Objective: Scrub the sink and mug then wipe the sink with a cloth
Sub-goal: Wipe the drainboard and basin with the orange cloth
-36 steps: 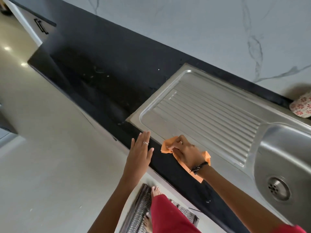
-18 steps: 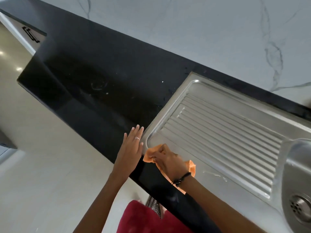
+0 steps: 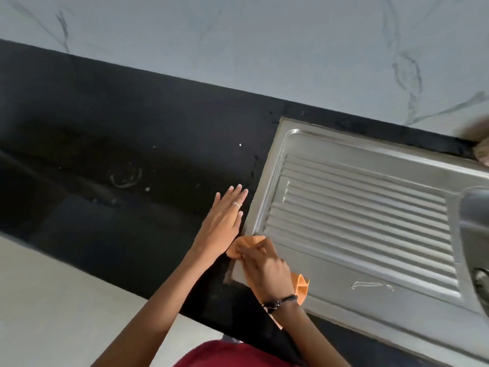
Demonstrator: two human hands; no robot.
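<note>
Nearest me, I am seeing my right hand [image 3: 267,271] pressing a crumpled orange cloth [image 3: 300,286] onto the near-left corner of the stainless steel sink unit [image 3: 330,271], fingers curled and clamped around the fabric. The cloth is stretching from that corner toward my wrist, its long axis running roughly along the unit's front edge, with one end poking out past my fingertips and the other bunching behind a black wrist band [image 3: 280,303]. Just left of it, my left hand [image 3: 225,221] is lying flat on the black stone worktop [image 3: 119,154], fingers straight and close together, pointing away from me alongside the unit's left edge. Beyond, the ribbed drainboard [image 3: 357,218] is running left to right, a small streak of water [image 3: 370,285] sitting near its front edge. At the far right, the sink basin [image 3: 473,234] is only partly showing, and I cannot tell what is inside. Farthest, the white marbled wall [image 3: 264,49] is rising behind the worktop.
</note>
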